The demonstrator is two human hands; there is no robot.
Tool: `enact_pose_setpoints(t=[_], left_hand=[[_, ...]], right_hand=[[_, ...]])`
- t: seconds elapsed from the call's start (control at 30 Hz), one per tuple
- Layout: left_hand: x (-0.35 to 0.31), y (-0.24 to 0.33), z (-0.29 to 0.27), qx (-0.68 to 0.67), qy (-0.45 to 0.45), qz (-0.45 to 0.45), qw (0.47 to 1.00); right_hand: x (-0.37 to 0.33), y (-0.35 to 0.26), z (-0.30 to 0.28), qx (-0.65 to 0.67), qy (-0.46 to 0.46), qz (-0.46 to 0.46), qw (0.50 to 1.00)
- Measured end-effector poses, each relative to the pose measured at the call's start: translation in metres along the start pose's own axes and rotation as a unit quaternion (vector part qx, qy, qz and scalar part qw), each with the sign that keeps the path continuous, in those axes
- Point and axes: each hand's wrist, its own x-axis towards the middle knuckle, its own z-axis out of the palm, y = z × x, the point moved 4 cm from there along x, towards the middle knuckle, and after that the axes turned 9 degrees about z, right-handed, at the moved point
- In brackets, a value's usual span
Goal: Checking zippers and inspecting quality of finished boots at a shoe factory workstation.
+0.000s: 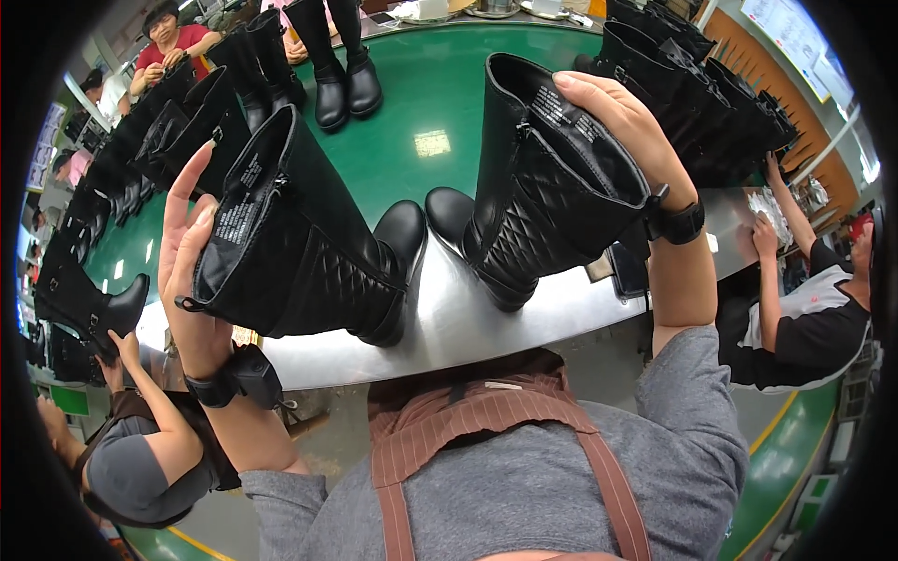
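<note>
From where I'm standing, both grips are full: the left grip (184, 245) clasps the left boot (313, 220) by the side of its collar, a finger stretched up past the rim, while the right grip (629, 122) pinches the right boot (533, 192) at its rim, thumb lapped over the lining. Each black boot stands on the metal edge of the desk (449, 323), between the two arms, its own grip much the nearer. What matters is how they splay: the left shaft's long axis runs from the foot up and out to the left grip, the right one's toward the right grip, while the toes turn inward, close together; whether they touch, I can't tell.
</note>
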Motion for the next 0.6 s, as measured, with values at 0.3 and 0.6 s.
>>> enact_pose_setpoints(t=[0.3,0.6], left_hand=[[-0.007,-0.019,-0.02,0.263,-0.093,0.158,0.947],[-0.144,-0.154,-0.06,0.196,-0.089,-0.187,0.958]], right_hand=[[-0.012,0.034,-0.013,0.196,-0.023,-0.017,0.98],[-0.089,0.185,0.077,-0.023,-0.06,0.12,0.991]])
